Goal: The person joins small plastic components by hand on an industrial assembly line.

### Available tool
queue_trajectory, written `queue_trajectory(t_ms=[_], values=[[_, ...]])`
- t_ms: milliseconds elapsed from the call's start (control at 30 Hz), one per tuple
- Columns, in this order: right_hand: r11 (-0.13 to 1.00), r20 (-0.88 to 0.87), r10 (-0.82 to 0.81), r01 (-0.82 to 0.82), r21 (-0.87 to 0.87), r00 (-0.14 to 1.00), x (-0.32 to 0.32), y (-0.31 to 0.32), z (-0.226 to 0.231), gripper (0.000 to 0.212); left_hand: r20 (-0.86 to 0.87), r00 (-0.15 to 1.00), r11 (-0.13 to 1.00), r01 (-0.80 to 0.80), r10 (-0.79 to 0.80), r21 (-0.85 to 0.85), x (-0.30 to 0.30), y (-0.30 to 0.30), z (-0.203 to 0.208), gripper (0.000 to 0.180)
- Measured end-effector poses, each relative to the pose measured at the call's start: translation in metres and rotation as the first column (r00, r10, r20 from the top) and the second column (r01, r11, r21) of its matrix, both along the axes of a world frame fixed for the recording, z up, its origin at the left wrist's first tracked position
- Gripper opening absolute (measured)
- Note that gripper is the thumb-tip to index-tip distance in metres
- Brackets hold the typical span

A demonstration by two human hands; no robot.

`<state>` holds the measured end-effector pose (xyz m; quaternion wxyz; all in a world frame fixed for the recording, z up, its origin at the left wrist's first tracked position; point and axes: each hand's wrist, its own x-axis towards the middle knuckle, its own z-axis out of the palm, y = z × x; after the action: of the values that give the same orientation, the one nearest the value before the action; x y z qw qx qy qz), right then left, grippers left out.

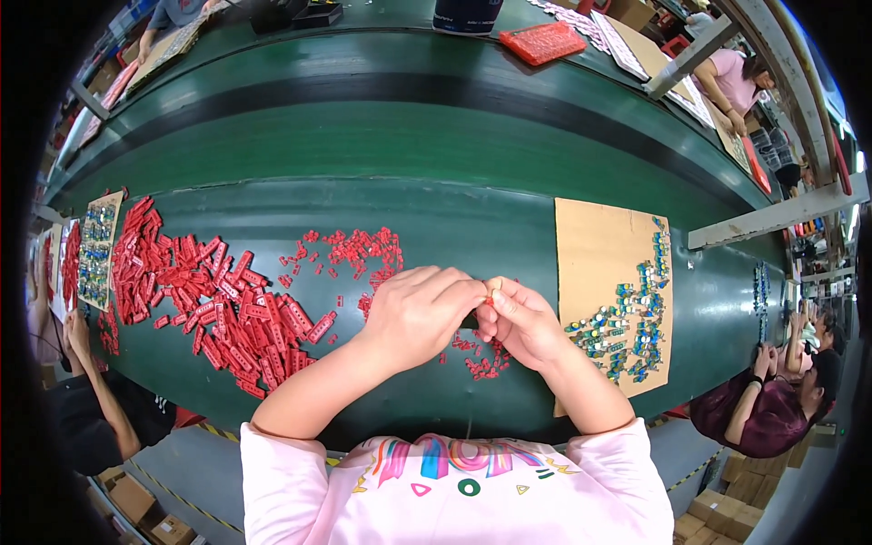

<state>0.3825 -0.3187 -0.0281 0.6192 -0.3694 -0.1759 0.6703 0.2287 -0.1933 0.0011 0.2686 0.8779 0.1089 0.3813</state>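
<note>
My left hand (420, 313) and my right hand (525, 329) meet over the middle of the green bench, fingertips pinched together. Between them shows a tiny bit of something reddish and pale, mostly hidden by the fingers. Small red plastic pieces (367, 251) lie scattered beyond my left hand, and a few more small red pieces (490, 361) sit just below the hands. To the left spreads a large heap of long red plastic strips with holes (250, 327). Right of my right hand, several small green-and-blue parts with metal bits (625, 331) rest on a cardboard sheet (599, 236).
A green conveyor belt (409, 145) runs beyond the bench. On its far side are a red packet (542, 42) and a dark blue container (467, 16). A board of parts (97, 250) stands far left. Other people sit at both sides and across; a metal frame (781, 211) rises at right.
</note>
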Motion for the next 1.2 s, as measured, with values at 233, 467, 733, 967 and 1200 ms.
queue_trajectory(t_ms=[233,467,733,967,1200], values=[[0.993,0.355,-0.117,0.112,0.034,0.927,0.016,0.001,0.003,0.017,-0.183,0.982,0.998,-0.053,0.048,-0.021,-0.01,0.015,-0.011,0.007],[0.97,0.84,-0.242,-0.138,0.2,-0.486,0.035,0.015,-0.016,0.007,-0.357,0.929,0.974,-0.161,0.096,-0.156,-0.012,0.025,-0.038,0.014],[0.946,0.898,-0.248,-0.291,0.144,-0.363,0.014,0.039,-0.021,0.009,-0.368,0.91,0.947,-0.268,0.19,-0.175,-0.047,0.049,-0.022,0.018],[0.951,0.923,-0.267,-0.232,0.206,-0.276,0.018,0.041,-0.012,0.006,-0.503,0.667,0.743,-0.666,0.549,-0.072,-0.147,0.099,0.003,0.019],[0.973,0.941,-0.23,0.055,0.223,0.248,0.018,0.038,-0.004,0.012,-0.417,0.582,0.701,-0.676,0.698,0.228,-0.216,0.128,-0.035,0.02]])
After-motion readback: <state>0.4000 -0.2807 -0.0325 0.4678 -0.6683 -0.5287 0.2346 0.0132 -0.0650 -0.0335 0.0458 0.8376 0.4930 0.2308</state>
